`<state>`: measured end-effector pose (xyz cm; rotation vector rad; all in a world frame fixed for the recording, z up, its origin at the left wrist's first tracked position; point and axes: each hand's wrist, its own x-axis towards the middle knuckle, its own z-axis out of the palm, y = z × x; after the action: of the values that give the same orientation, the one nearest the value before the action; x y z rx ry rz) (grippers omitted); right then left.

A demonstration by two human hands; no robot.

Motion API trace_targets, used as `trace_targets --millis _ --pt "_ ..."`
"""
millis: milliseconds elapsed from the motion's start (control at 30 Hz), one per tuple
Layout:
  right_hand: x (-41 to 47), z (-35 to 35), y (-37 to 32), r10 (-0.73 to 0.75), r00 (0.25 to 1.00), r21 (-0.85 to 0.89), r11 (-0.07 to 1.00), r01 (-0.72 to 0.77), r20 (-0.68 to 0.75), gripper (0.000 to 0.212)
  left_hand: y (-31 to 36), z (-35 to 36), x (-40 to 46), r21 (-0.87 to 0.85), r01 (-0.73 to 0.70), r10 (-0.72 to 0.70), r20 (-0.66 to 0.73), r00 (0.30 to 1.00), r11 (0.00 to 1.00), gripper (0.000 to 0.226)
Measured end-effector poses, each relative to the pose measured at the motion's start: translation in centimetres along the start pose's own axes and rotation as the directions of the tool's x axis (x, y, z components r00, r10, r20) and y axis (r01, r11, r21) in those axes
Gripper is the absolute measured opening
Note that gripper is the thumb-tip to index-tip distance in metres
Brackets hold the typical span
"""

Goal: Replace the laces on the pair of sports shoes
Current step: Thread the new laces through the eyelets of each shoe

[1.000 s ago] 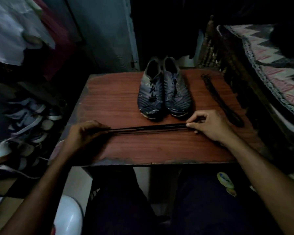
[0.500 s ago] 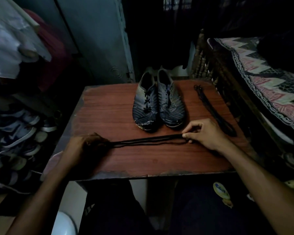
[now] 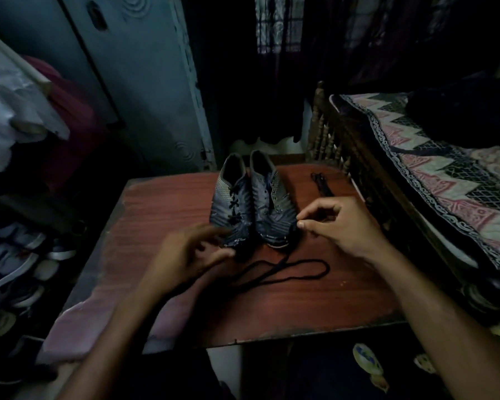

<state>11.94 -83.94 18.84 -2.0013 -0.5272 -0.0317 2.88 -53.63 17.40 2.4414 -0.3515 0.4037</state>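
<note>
Left hand [image 3: 191,255] motion-blurred, its hold on the black lace [image 3: 286,272] unclear; both forearms cut off below.

Left hand [image 3: 185,255]: forearm reaching in from lower left, fingers loosely spread forward, motion-blurred, grip unclear. Right hand [image 3: 341,226]: forearm entering from lower right, thumb and forefinger pinched together, remaining fingers curled.

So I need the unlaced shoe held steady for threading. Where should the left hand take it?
Probably at the heel collar of the right-hand shoe, coming from above and behind. Its mouth gapes open at the far end, so fingers could hook the rim there, away from the eyelets and the right hand by the toe.
</note>
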Motion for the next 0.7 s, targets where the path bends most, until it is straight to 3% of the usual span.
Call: trace_targets --millis 67,133,300,467,600,700 --pt "0.5 0.2 -0.9 -0.033 0.999 -0.004 0.999 0.033 0.026 0.009 2.4 2.4 2.3 -0.175 -0.011 -0.002 -0.079 0.997 0.985 0.041" --pt "0.9 0.5 -1.2 -0.034 0.998 0.031 0.999 0.033 0.05 0.009 4.5 4.9 4.3 -0.235 -0.027 0.004 -0.097 0.995 0.972 0.032" --pt "0.7 0.8 -0.8 0.045 0.996 0.273 0.96 -0.064 0.074 0.007 5.5 8.5 5.5 -0.393 -0.003 -0.056 -0.139 0.989 0.919 0.012" --pt "0.2 1.3 0.7 0.123 0.992 0.47 0.874 -0.124 0.033 0.012 5.8 9.7 5.5 -0.732 0.178 -0.315 -0.054 0.947 0.658 0.015" --pt "-0.3 2.5 1.4 0.077 0.996 0.378 0.921 -0.091 0.054 0.018 5.9 9.6 5.3 -0.795 0.3 -0.375 0.099 0.922 0.527 0.013" --pt "-0.1 3.6 1.3 0.024 0.999 0.305 0.952 -0.038 0.048 0.017 5.4 9.7 5.2 -0.759 0.328 -0.361 0.131 0.923 0.563 0.01"
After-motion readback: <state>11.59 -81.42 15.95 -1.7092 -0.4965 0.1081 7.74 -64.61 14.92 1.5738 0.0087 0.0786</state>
